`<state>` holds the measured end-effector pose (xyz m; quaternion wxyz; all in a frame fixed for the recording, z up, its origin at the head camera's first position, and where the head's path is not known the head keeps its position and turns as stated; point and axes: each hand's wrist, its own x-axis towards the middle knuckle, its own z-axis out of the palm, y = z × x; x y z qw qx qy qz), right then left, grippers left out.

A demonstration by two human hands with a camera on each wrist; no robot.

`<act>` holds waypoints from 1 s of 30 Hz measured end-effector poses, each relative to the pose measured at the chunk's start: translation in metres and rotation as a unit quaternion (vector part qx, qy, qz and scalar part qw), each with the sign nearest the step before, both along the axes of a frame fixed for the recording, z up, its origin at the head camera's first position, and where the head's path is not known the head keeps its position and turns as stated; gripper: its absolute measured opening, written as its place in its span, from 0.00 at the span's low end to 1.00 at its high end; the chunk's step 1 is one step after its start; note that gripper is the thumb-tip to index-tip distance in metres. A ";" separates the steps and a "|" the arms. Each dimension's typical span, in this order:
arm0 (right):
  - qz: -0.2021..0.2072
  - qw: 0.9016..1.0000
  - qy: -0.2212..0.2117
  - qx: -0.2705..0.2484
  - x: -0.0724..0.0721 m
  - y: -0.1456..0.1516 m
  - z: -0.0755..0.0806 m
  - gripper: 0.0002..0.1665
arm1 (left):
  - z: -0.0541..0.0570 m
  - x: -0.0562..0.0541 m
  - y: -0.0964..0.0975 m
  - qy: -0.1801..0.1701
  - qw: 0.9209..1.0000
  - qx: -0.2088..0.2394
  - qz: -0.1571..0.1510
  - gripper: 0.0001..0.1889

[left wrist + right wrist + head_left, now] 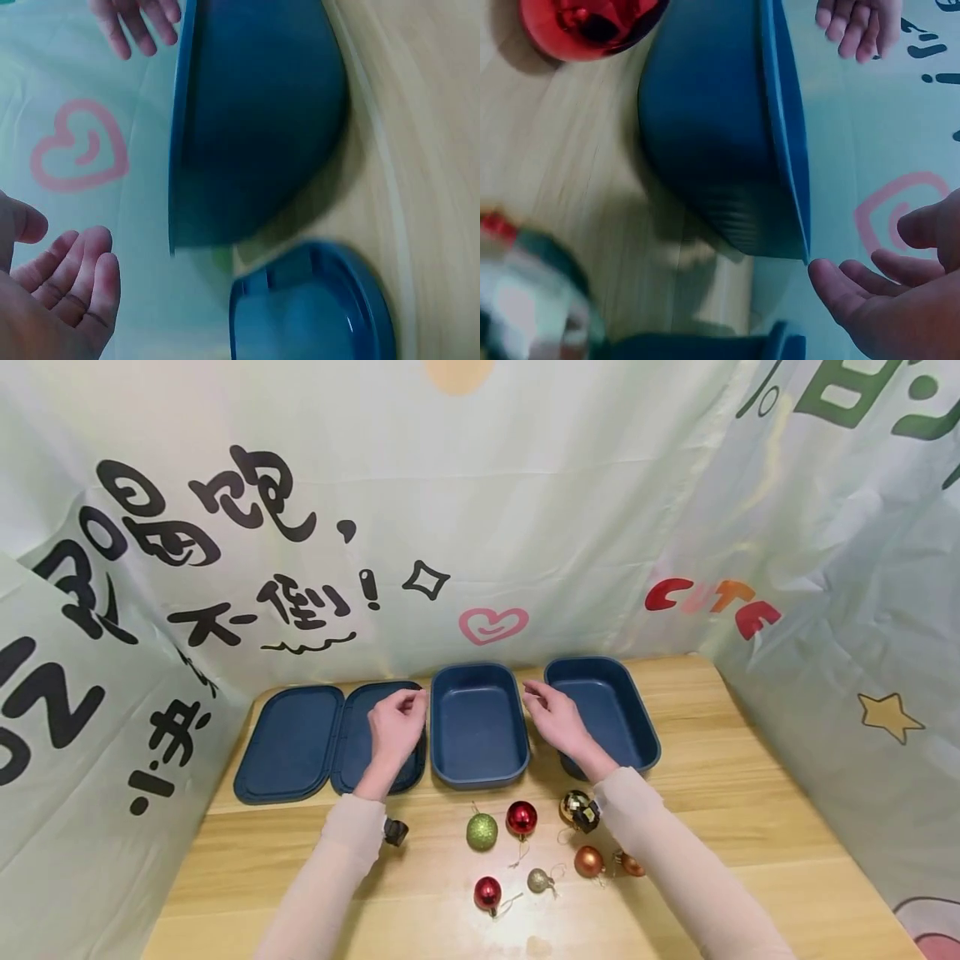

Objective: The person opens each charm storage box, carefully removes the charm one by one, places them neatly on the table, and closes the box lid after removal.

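Observation:
Two dark blue open boxes stand side by side: the middle box (480, 735) and the right box (613, 714). My left hand (397, 718) hovers at the middle box's left side, above a flat blue lid (352, 735). On the opposite side, between the two boxes, is my right hand (557, 720). In the right wrist view the fingers (832, 289) of that hand are loosely bent beside the rim of the middle box (712, 135), and contact is unclear. The left wrist view has the left fingers (97, 277) relaxed, apart from the box. Neither hand holds anything.
A second flat blue lid (291, 743) lies farther left. Several ball ornaments lie in front of the boxes: green glitter (482, 832), red (521, 818), another red (487, 893), small champagne (538, 881), mirrored gold (573, 806) and copper (588, 861). A printed cloth hangs behind.

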<state>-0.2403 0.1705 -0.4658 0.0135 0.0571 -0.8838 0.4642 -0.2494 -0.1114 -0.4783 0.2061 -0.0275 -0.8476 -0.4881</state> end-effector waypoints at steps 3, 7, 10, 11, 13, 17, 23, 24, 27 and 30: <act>0.001 1.000 -0.016 -0.007 -0.005 -0.007 -0.004 0.30 | -0.003 0.004 -0.018 -0.002 0.999 -0.007 0.032 0.12; 0.006 1.000 -0.017 0.010 -0.010 -0.013 -0.009 0.32 | -0.010 0.009 -0.044 -0.005 0.997 -0.015 0.072 0.10; 0.014 0.999 -0.002 0.037 -0.012 -0.016 -0.012 0.32 | -0.016 0.013 -0.065 -0.007 0.995 -0.018 0.100 0.11; 0.016 0.999 0.001 0.042 -0.013 -0.017 -0.013 0.31 | -0.018 0.014 -0.072 -0.009 0.994 -0.018 0.107 0.12; 0.019 0.999 0.005 0.051 -0.013 -0.018 -0.015 0.30 | -0.024 0.016 -0.085 -0.018 0.992 -0.022 0.123 0.13; 0.020 0.998 -0.006 0.060 -0.014 -0.019 -0.024 0.29 | -0.035 0.020 -0.109 -0.044 0.987 -0.024 0.151 0.14; 0.011 0.998 -0.014 0.063 -0.014 -0.022 -0.037 0.29 | -0.044 0.028 -0.144 -0.064 0.978 -0.041 0.196 0.16; 0.007 0.998 -0.009 0.062 -0.014 -0.022 -0.039 0.30 | -0.044 0.030 -0.150 -0.067 0.976 -0.043 0.200 0.17; 0.001 0.998 -0.003 0.057 -0.015 -0.022 -0.041 0.30 | -0.044 0.036 -0.168 -0.071 0.973 -0.046 0.216 0.17; -0.003 0.999 -0.002 0.049 -0.015 -0.021 -0.041 0.31 | -0.045 0.042 -0.186 -0.086 0.968 -0.056 0.229 0.18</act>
